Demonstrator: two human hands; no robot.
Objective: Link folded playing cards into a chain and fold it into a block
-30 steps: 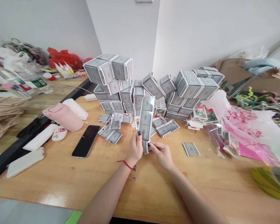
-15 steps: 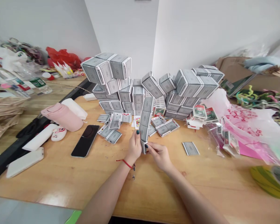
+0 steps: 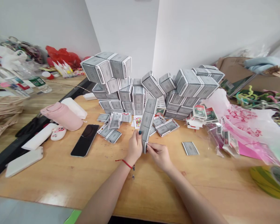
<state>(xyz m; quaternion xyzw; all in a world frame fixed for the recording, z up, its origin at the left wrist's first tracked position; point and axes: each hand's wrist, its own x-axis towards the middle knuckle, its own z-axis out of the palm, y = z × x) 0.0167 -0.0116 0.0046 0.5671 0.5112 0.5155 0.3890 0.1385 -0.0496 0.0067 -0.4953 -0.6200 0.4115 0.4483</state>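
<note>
My left hand (image 3: pixel 134 148) and my right hand (image 3: pixel 160 154) meet at the middle of the wooden table (image 3: pixel 60 180). Together they pinch the lower end of a strip of joined playing cards (image 3: pixel 147 121) with grey patterned backs, which stands up from my fingers and leans right. Behind it rises a big stack of cubes built from cards (image 3: pixel 140 85). Loose cards (image 3: pixel 113 132) lie just left of my hands, and a single card (image 3: pixel 190 148) lies face down to the right.
A black phone (image 3: pixel 85 140), a pink pouch (image 3: pixel 62 115), and white cases (image 3: pixel 24 161) lie left. Pink and clear plastic bags (image 3: pixel 242 130) with card packs sit right, a green tape roll (image 3: pixel 272 182) near the right edge. Clutter covers the far-left table.
The card strip has tilted further to the right in my hands. My hands have stayed in nearly the same spot.
</note>
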